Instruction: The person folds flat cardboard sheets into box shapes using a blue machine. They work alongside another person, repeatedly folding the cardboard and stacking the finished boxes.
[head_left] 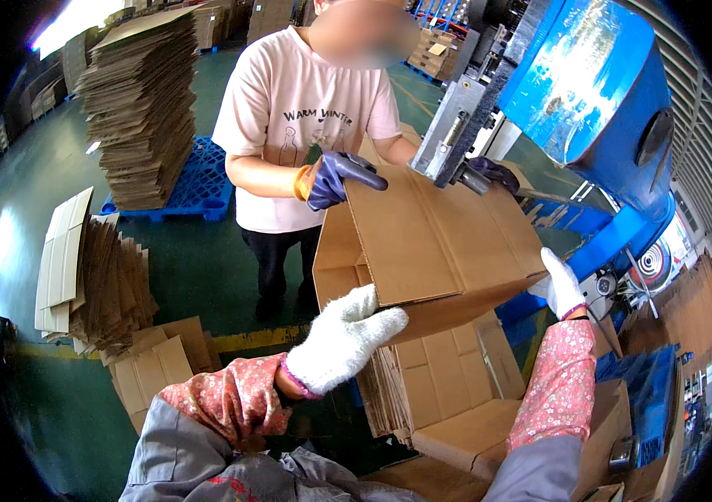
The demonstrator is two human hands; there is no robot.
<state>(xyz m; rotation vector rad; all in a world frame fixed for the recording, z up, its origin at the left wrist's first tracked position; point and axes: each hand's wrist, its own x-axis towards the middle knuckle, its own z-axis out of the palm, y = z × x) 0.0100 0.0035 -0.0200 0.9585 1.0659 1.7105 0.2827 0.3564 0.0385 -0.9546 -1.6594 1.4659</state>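
A brown cardboard box (448, 234), open at its ends, is held up in front of me, its top panel under the metal head (456, 134) of a blue machine. My left hand (341, 341), in a white knitted glove, grips the box's near left corner, thumb and fingers at the edge. At the near right corner my right hand (562, 286), gloved likewise, holds the box's side; part of its fingers is hidden. Across from me a co-worker's hand (339, 180) in a dark purple glove rests on the far left edge. The co-worker's other glove (496, 173) is at the far right.
Below the box stand folded cardboard sheets (456, 376). A tall stack of flat cardboard (140, 109) sits on a blue pallet (209, 180) at the far left. Lower piles (113, 289) lie on the green floor. The blue machine body (590, 84) overhangs the right.
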